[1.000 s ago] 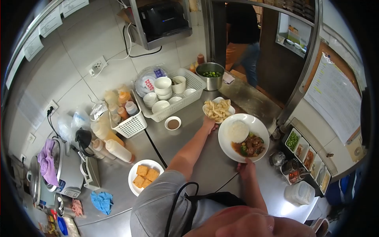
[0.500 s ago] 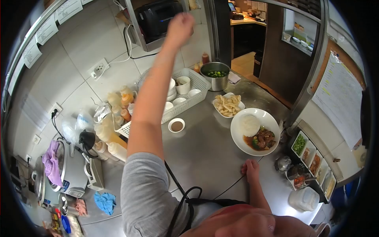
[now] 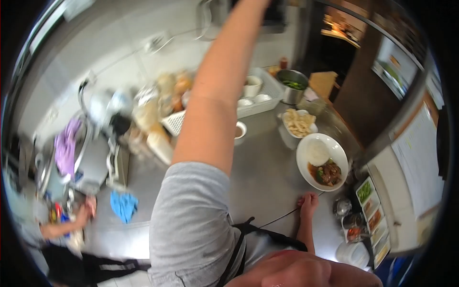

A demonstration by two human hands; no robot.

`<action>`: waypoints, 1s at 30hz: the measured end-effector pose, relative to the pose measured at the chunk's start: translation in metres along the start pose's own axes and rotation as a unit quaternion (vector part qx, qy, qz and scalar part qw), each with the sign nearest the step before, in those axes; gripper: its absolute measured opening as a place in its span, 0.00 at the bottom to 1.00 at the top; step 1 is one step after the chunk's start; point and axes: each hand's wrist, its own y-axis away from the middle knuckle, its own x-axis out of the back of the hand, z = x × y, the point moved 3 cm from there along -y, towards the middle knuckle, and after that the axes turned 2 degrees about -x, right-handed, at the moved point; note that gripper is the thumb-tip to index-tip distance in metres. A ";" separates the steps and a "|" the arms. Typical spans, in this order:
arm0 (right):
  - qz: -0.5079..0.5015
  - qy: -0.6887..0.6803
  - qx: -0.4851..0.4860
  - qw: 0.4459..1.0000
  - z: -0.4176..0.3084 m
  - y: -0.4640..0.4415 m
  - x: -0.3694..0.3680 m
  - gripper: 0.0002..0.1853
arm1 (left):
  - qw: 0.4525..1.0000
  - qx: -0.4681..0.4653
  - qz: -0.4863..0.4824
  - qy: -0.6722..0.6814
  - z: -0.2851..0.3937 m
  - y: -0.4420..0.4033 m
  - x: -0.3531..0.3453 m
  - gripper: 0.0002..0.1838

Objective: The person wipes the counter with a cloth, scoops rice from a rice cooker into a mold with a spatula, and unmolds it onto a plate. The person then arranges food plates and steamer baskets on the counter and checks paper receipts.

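My left arm stretches up across the counter toward the dark machine (image 3: pixel 273 16) on the wall. The left hand is cut off by the top edge. My right hand (image 3: pixel 309 203) rests on the steel counter with fingers curled in, and nothing shows in them. Just beyond it is a white plate (image 3: pixel 303 173) with a rice mound (image 3: pixel 317 152) and saucy meat with greens (image 3: pixel 328 173). A white dish of pale fried strips (image 3: pixel 299 123) sits behind the plate. Partly hidden by my left arm is a small cup of brown sauce (image 3: pixel 239 130).
A steel pot of greens (image 3: pixel 289 95), a white basket with bowls (image 3: pixel 270 100) and sauce bottles (image 3: pixel 160 146) line the wall. Topping trays (image 3: pixel 374 217) stand right. At left are a blue cloth (image 3: pixel 124 205), a rice cooker (image 3: pixel 93 160) and another person's hand (image 3: pixel 84 214) by a pink cloth.
The view has turned left. My left hand has gone out of the top of the view. Another person's arm has appeared at the lower left. My right hand stays on the counter.
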 end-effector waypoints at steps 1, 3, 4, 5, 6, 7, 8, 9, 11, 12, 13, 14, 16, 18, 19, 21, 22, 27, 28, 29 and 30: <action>-0.001 0.001 -0.008 1.000 0.002 -0.001 0.003 0.06 | 0.993 0.065 -0.044 0.092 0.003 0.024 0.002 0.09; 0.003 0.019 0.003 1.000 0.007 -0.003 0.003 0.06 | 1.000 0.022 0.005 0.015 0.012 0.063 0.052 0.08; 0.003 0.030 0.009 1.000 0.009 -0.005 0.004 0.06 | 0.996 0.039 -0.054 -0.060 -0.006 0.078 0.068 0.09; 0.005 0.038 0.015 0.999 0.011 -0.007 0.005 0.05 | 0.995 -0.009 -0.056 -0.076 -0.007 0.095 0.097 0.09; 0.006 0.041 0.013 0.999 0.009 -0.006 0.002 0.05 | 0.992 -0.058 -0.060 -0.089 -0.007 0.110 0.128 0.10; 0.008 0.042 0.011 0.999 0.005 -0.002 0.000 0.06 | 0.990 -0.063 -0.062 -0.112 -0.020 0.120 0.154 0.08; 0.003 0.033 -0.007 0.999 0.002 -0.003 0.002 0.06 | 0.983 -0.072 -0.081 -0.145 -0.026 0.124 0.165 0.07; 0.003 0.045 -0.004 0.999 -0.001 -0.004 0.000 0.06 | 0.981 0.002 -0.088 -0.174 -0.054 0.130 0.191 0.07; 0.013 0.062 0.001 0.998 0.001 -0.003 0.000 0.06 | 0.964 0.080 -0.068 -0.243 -0.111 0.138 0.246 0.08; 0.009 0.081 0.006 0.997 0.004 -0.005 0.002 0.06 | 0.952 0.103 -0.052 -0.282 -0.137 0.140 0.273 0.09; 0.009 0.099 0.012 0.995 0.006 -0.008 0.004 0.05 | 0.942 0.151 -0.020 -0.299 -0.152 0.141 0.299 0.11; 0.010 0.116 0.018 0.993 0.007 -0.010 0.003 0.05 | 0.921 0.202 -0.003 -0.333 -0.162 0.143 0.321 0.14; 0.022 0.122 0.009 0.992 0.003 -0.006 0.001 0.06 | 0.925 0.184 0.031 -0.331 -0.190 0.140 0.360 0.16; 0.036 0.147 0.017 0.988 0.001 -0.005 -0.001 0.06 | 0.894 0.220 0.051 -0.387 -0.209 0.146 0.386 0.15; 0.040 0.164 0.022 0.985 0.001 -0.005 -0.001 0.06 | 0.882 0.234 0.056 -0.406 -0.211 0.145 0.392 0.15; 0.044 0.183 0.037 0.981 0.007 -0.008 0.003 0.06 | 0.865 0.255 0.070 -0.427 -0.215 0.143 0.398 0.12; 0.044 0.185 0.045 0.981 0.013 -0.008 0.002 0.06 | 0.859 0.263 0.077 -0.432 -0.221 0.140 0.402 0.11; 0.074 0.273 0.134 0.950 0.017 -0.007 0.003 0.06 | 0.845 0.252 0.024 -0.471 -0.254 0.131 0.394 0.10; 0.082 0.294 0.145 0.941 0.011 -0.003 0.001 0.06 | 0.837 0.254 -0.001 -0.485 -0.258 0.132 0.393 0.11; 0.091 0.317 0.155 0.931 0.009 0.000 0.000 0.06 | 0.829 0.259 -0.022 -0.495 -0.270 0.135 0.397 0.11; 0.099 0.324 0.162 0.927 0.012 -0.001 0.000 0.05 | 0.820 0.263 -0.043 -0.506 -0.282 0.138 0.401 0.12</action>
